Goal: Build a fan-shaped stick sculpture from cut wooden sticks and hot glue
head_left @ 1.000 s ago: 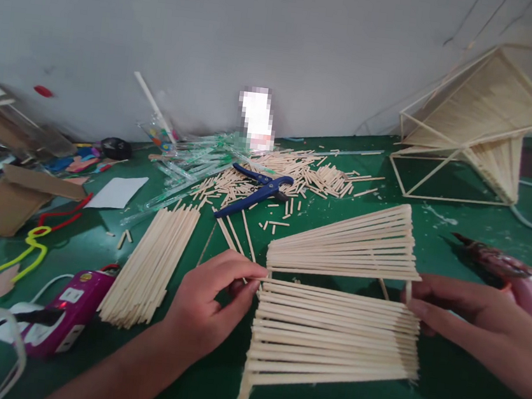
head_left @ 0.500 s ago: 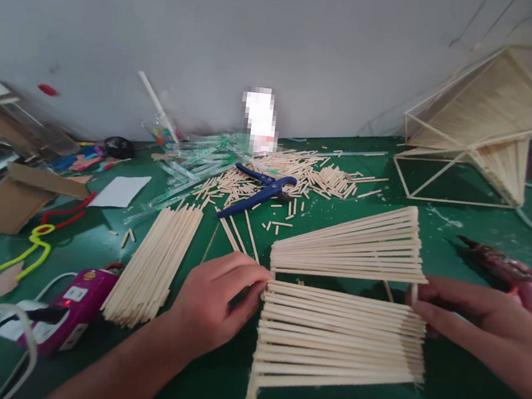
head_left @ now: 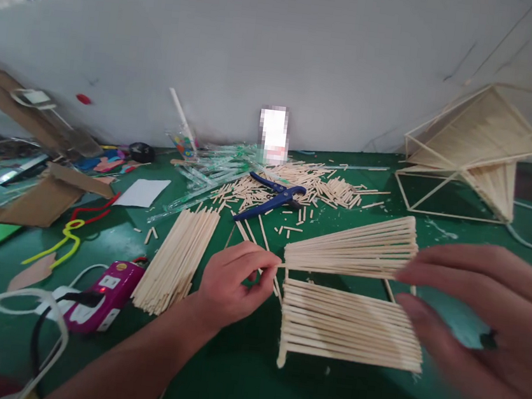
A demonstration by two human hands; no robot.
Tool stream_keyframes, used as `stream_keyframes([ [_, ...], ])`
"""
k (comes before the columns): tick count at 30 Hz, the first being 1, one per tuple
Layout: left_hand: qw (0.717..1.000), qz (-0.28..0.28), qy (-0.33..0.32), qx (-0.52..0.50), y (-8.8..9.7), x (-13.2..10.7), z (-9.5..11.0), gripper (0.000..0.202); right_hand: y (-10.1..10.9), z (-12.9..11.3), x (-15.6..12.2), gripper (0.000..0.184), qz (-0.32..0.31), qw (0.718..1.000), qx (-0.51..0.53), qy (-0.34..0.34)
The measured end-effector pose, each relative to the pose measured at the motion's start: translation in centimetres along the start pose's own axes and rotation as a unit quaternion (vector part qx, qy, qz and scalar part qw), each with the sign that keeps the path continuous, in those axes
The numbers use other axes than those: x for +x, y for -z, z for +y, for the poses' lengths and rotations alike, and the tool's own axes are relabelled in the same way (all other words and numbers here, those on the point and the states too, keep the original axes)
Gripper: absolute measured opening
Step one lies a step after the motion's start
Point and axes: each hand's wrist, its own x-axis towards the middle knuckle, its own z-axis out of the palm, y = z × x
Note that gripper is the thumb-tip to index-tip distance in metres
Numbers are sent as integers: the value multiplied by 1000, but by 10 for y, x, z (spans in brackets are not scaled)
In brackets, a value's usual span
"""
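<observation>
A flat piece of pale wooden sticks in two slatted panels, an upper panel (head_left: 352,244) and a lower panel (head_left: 352,321), lies at centre right on the green table. My left hand (head_left: 237,283) pinches the left end of a thin wooden stick (head_left: 325,271) that runs along the upper panel's bottom edge. Over the panels' right side is my right hand (head_left: 483,314), blurred, thumb and fingers apart. Its fingertips are close to the stick's right end; whether they touch it I cannot tell. A bundle of loose sticks (head_left: 177,260) lies left of my left hand.
Blue cutters (head_left: 270,203) rest by a heap of short stick pieces (head_left: 338,192) and clear plastic wrappers (head_left: 216,168). A stick-frame structure (head_left: 462,164) stands back right. At left are a magenta power strip (head_left: 108,294) with cables and a cardboard piece (head_left: 50,197).
My right hand has come off the panels' right edge and its fingers have spread. My left hand now pinches a stick end slightly higher up. The whole view has shifted.
</observation>
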Motion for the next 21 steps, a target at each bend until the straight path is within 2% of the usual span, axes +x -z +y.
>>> stream_keyframes([
  [2,1000,14,0,3,1,0,3,11,-19,-27,23,17,-36,989,-45,134],
  [4,999,31,-7,5,2,0,6,12,-39,-43,42,17,-78,980,-59,173],
  [7,998,49,-22,13,4,0,7,12,-61,-50,55,19,-147,973,-44,174],
  [11,997,64,-52,8,4,-1,7,14,-75,-50,57,15,-218,965,-28,146],
  [15,994,83,-64,-1,2,-2,6,18,-78,-51,53,20,-219,965,-46,136],
  [18,996,62,-58,-11,1,-4,4,20,-79,-48,50,22,-209,967,-58,134],
  [21,995,34,-54,-74,4,-6,-2,19,-80,-43,49,22,-185,972,-55,135],
])
